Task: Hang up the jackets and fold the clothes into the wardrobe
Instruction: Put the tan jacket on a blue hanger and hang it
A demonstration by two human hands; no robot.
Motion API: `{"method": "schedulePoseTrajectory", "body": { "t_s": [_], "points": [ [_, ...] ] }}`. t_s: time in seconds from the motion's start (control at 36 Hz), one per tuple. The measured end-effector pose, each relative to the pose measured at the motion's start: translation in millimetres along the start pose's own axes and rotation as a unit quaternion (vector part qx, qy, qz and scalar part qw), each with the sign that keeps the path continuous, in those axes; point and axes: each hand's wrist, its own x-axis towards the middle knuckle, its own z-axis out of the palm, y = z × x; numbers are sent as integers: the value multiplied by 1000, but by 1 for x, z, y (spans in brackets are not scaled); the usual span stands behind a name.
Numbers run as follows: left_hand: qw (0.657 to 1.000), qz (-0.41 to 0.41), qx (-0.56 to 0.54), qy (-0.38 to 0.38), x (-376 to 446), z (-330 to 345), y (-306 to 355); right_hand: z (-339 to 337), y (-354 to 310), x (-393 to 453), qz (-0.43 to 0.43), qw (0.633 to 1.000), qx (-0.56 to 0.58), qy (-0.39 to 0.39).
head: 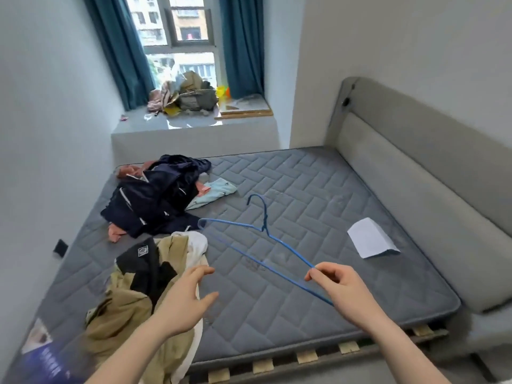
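Head view: a grey mattress (318, 195) is seen from above, with a padded headboard (415, 173) along its right side. A thin blue hanger (243, 246) is held up over the mattress. One end of it is pinched by the right hand (339, 285), between the thumb and fingers, so that grip is closed on the wire. The hook of the hanger is pointed away, toward the window (180, 37).

The left hand (184, 300) is held open above the bed, fingers spread wide, and nothing is held in it. It is seen just over the edge of a tan jacket (122, 309), which is spread in a heap on the near left part of the mattress. Black patches and a white lining are seen on that jacket.

Farther back on the left, a pile of dark blue clothes (155, 198) is lying on the mattress, with some pink cloth (116, 232) peeking out under it. A pale blue piece of clothing (214, 191) is lying just beside the pile. A white sheet of paper (371, 238) is lying well apart, near the headboard. More things are heaped on the window ledge (194, 120).
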Motion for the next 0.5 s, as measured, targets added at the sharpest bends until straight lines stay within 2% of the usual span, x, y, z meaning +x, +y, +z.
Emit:
{"method": "schedulePoseTrajectory", "body": {
  "t_s": [0.28, 0.42, 0.5],
  "points": [
    [981, -177, -42, 64, -59, -41, -109, 95, -29, 66, -26, 998, -13, -59],
    [962, -253, -71, 66, -68, -57, -165, 140, -31, 84, -7, 997, -25, -77],
    [957, -275, -79, 41, -58, -68, -199, 166, -34, 95, 10, 997, -27, -74]
  ]
}}
